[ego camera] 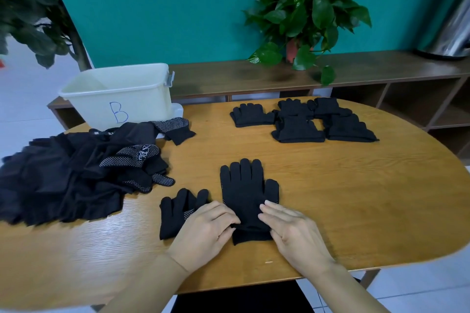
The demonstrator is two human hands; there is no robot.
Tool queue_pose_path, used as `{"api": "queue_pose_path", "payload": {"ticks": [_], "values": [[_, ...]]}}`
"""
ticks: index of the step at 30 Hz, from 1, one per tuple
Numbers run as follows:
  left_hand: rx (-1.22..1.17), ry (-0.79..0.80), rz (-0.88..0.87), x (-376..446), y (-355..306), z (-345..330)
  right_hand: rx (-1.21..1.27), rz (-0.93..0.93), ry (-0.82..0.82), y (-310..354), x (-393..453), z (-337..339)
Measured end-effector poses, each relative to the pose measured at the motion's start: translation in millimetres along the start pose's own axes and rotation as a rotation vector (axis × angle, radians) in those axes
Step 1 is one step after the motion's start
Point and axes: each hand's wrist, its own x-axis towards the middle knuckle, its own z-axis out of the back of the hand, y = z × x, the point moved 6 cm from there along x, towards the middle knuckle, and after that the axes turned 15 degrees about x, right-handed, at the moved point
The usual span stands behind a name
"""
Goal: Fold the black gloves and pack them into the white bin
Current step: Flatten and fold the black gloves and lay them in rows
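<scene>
One black glove (pixel 244 188) lies flat at near centre of the table (pixel 356 198), fingers pointing far. Left hand (pixel 206 231) pinches its cuff, fingers curled; right hand (pixel 292 231) presses the cuff edge, fingers nearly straight, together. Second glove (pixel 178 211) just left. Folded gloves (pixel 302 119) far right; unfolded pile (pixel 76 173) left; white bin (pixel 119 94) far left.

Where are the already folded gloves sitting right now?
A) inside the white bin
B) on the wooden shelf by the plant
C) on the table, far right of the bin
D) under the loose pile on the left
C: the folded gloves lie in a small group on the table, to the right of the white bin, whose visible inside shows no gloves; both hands are at a flat glove nearer the person.
</scene>
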Motion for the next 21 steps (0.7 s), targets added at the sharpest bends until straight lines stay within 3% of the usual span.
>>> {"api": "queue_pose_path", "payload": {"ticks": [11,18,21], "values": [[-0.072,0.046,0.014,-3.8,5.4,0.4,0.039,0.006,0.046,0.2,-2.0,1.2],[-0.135,0.047,0.249,27.0,37.7,8.4,-0.033,-0.092,-0.046,-18.6,33.7,24.4],[0.019,0.223,0.273,60.9,24.1,-19.0,-0.115,-0.135,0.140,-22.9,69.7,-2.9]]}}
